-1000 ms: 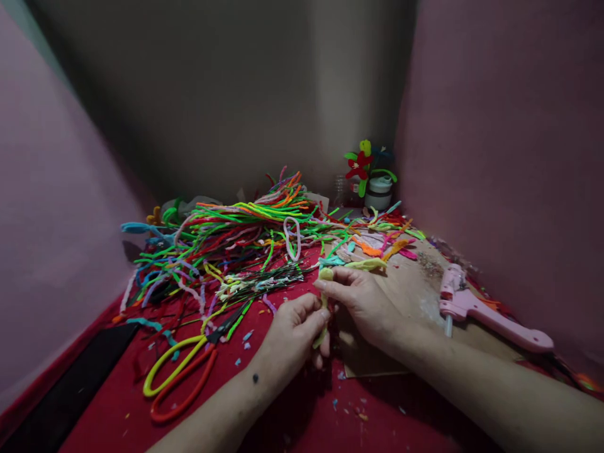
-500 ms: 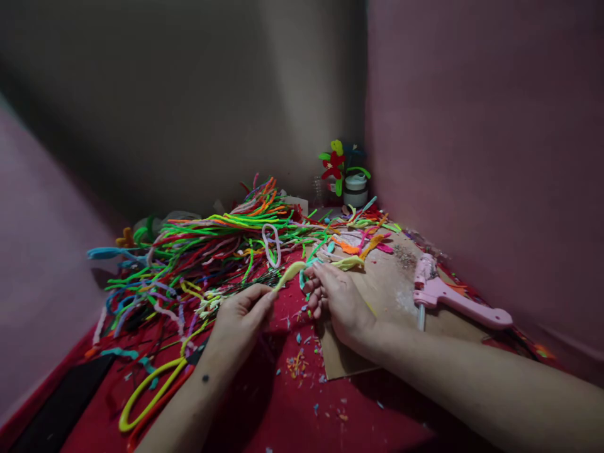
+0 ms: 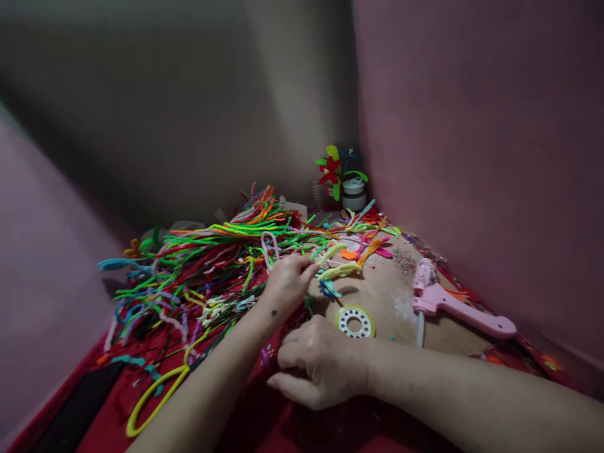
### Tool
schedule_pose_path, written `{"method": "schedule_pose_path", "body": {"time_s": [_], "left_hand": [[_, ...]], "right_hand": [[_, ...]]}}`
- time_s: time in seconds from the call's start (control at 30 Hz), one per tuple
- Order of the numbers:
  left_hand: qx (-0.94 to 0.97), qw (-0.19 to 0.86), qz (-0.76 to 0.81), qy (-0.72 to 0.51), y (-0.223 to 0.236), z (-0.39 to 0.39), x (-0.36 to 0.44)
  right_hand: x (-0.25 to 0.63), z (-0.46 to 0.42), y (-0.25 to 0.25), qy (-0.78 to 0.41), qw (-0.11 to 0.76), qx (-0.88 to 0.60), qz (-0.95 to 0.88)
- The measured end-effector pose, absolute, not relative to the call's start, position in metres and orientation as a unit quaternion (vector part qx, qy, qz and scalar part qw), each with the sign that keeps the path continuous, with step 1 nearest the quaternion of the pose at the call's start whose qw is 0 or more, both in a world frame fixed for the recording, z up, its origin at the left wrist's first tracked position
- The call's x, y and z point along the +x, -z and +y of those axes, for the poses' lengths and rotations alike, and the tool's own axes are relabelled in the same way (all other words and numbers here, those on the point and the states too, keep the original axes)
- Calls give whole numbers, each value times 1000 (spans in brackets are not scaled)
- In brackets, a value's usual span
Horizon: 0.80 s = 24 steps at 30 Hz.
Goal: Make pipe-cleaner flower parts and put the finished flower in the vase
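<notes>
Pale-yellow chenille strip (image 3: 333, 251) has just come over beside a matching piece (image 3: 340, 270) on the cardboard (image 3: 389, 286), my left fingers (image 3: 309, 271) pinching its end; right fingers (image 3: 289, 356) curl near the tape roll (image 3: 343, 322), grip hidden.

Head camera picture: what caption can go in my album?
Left hand at a yellow strip, right hand by a tape roll, pink glue gun nearby.

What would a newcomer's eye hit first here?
Likely the big tangle of bright fuzzy stems heaped left of centre, running back toward the dark wall. Next, the pink glue gun on the brown board at right. Then the red flower at the back, beside the lidded jar, and the white-and-yellow roll by the right hand.
</notes>
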<state>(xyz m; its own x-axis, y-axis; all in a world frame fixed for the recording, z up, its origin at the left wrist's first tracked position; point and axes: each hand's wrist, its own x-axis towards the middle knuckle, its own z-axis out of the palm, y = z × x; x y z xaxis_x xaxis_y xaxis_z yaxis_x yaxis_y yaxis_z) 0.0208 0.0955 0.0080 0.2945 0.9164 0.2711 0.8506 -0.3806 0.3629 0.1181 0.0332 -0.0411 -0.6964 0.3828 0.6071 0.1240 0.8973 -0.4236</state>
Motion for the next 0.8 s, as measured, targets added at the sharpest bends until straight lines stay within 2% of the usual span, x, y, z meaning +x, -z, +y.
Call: {"method": "schedule_pose_path", "body": {"time_s": [0.37, 0.57, 0.8], "left_hand": [[825, -86, 531, -174, -2, 79, 15], [812, -120, 558, -120, 0, 82, -19], [741, -204, 627, -129, -3, 96, -63]], "right_hand": [[119, 29, 41, -228, 360, -148, -893], [118, 27, 44, -221, 359, -126, -898], [120, 24, 45, -216, 348, -140, -901]]}}
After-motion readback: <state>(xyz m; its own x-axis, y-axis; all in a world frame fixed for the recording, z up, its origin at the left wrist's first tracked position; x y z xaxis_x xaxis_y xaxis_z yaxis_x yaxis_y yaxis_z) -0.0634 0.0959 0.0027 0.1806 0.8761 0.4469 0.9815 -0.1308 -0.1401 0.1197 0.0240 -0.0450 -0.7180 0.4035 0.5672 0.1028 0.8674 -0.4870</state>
